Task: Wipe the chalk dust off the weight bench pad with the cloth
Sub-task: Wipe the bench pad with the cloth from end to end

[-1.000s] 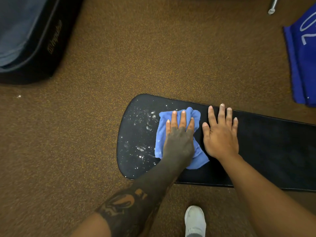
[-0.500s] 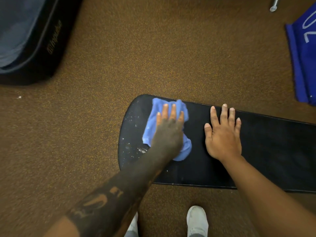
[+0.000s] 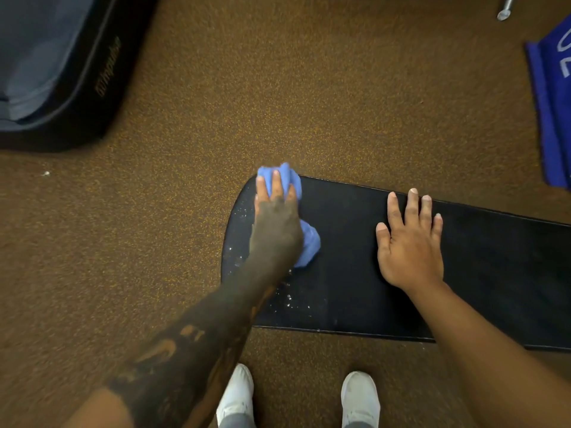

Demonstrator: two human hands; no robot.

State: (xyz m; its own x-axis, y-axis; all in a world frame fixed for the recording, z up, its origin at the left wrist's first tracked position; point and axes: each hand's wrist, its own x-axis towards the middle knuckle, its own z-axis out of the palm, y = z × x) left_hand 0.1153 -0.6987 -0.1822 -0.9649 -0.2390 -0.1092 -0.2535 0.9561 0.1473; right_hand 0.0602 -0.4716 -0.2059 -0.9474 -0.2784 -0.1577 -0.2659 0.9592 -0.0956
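Observation:
The black weight bench pad runs from the centre to the right edge of the view, with its rounded end on the left. My left hand presses a crumpled light blue cloth flat onto the pad's rounded end, near its far edge. White chalk specks remain along the left rim and near the front by my forearm. My right hand lies flat on the pad with fingers spread, to the right of the cloth and apart from it.
Brown speckled floor surrounds the pad. A black padded case sits at the far left. A blue cloth item lies at the right edge, a metal piece at the top right. My white shoes stand below the pad.
My left hand has slid the cloth leftward and away from me to the pad's rounded far end, bunching it. Much less chalk shows on the pad. My right hand has stayed put.

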